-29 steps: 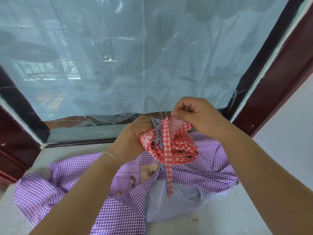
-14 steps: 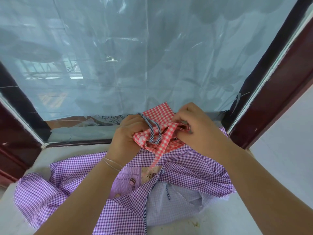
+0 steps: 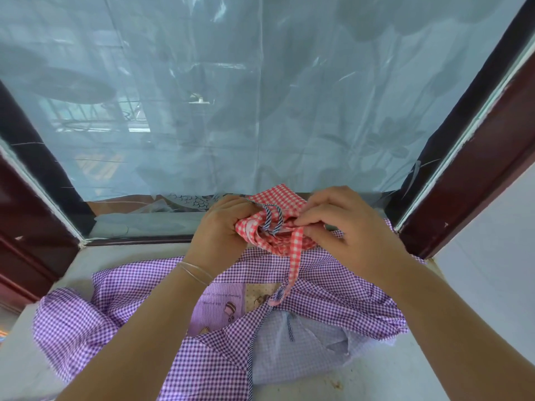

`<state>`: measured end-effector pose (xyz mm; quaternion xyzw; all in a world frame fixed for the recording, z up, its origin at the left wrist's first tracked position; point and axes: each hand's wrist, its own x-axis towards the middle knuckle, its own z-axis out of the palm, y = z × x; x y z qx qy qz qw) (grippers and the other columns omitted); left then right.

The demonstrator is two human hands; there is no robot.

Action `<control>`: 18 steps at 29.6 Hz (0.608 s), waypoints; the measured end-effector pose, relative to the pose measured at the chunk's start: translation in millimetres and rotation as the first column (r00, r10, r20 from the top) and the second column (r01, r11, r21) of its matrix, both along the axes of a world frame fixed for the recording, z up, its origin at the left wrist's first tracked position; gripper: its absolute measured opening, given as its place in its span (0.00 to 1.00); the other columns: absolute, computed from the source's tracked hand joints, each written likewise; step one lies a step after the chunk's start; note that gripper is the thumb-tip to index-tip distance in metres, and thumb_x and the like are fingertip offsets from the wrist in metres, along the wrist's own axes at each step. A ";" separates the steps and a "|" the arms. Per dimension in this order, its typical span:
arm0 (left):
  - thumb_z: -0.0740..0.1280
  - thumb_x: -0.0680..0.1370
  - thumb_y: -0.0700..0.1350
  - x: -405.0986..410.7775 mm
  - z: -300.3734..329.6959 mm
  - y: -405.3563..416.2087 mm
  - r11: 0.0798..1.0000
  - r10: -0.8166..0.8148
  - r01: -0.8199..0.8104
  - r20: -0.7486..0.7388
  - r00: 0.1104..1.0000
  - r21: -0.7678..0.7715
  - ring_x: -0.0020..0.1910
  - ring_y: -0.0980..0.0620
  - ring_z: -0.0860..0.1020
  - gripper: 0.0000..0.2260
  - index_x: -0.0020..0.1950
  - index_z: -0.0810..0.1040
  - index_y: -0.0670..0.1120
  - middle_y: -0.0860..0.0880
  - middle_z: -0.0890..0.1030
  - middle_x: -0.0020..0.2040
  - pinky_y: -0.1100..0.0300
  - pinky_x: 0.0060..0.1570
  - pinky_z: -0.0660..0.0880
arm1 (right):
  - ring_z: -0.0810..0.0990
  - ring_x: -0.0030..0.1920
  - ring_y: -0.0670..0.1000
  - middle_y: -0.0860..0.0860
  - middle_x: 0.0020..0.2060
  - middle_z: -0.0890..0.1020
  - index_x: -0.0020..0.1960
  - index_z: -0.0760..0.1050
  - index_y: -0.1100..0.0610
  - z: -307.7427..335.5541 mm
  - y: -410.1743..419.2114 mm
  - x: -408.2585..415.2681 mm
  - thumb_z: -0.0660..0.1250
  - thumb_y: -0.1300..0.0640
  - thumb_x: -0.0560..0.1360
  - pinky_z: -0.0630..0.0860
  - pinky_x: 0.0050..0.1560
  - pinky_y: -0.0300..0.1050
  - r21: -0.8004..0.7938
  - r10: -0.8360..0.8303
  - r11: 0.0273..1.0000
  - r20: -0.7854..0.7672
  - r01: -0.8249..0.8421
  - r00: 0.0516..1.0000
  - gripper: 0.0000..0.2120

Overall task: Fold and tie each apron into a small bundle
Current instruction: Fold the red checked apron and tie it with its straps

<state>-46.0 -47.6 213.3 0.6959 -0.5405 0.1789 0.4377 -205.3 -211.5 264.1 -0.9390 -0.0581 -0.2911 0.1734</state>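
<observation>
Matt checked cloth red apron (image 3: 278, 224); matt purple apron (image 3: 333, 285) likewise; glossy wooden frame (image 3: 469, 198).

The left hand (image 3: 221, 227) covers one side of the red checked bundle (image 3: 275, 224). The right hand's (image 3: 347, 230) fingertips hide its knot. Both forearms leave the bottom edge.
</observation>
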 end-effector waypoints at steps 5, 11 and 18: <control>0.68 0.70 0.42 -7.6 -0.2 1.7 0.997 0.017 -0.003 -0.180 0.983 0.079 0.34 0.57 0.72 0.04 0.39 0.79 0.42 0.56 0.75 0.33 0.63 0.35 0.71 | 0.75 0.56 0.49 0.50 0.54 0.78 0.52 0.80 0.57 -16.6 2.5 5.2 0.66 0.58 0.74 0.74 0.56 0.45 -0.061 -0.033 0.997 0.101 0.039 0.994 0.09; 0.75 0.71 0.41 -6.5 -4.0 -1.5 0.985 0.122 -0.173 -0.798 0.590 0.022 0.41 0.62 0.78 0.10 0.42 0.77 0.54 0.59 0.80 0.40 0.65 0.43 0.74 | 0.82 0.48 0.39 0.47 0.45 0.85 0.53 0.78 0.60 -21.9 19.4 -5.1 0.57 0.56 0.81 0.77 0.44 0.32 0.453 -0.027 0.891 0.119 -0.030 0.993 0.13; 0.75 0.70 0.38 -16.8 -2.4 -7.3 0.989 0.022 -0.142 -0.911 0.412 -0.041 0.43 0.61 0.78 0.13 0.46 0.77 0.54 0.59 0.80 0.43 0.66 0.43 0.74 | 0.82 0.52 0.44 0.45 0.52 0.82 0.59 0.72 0.49 -43.4 22.5 -4.8 0.60 0.29 0.70 0.78 0.50 0.37 0.800 -0.102 0.593 -0.035 0.088 0.994 0.29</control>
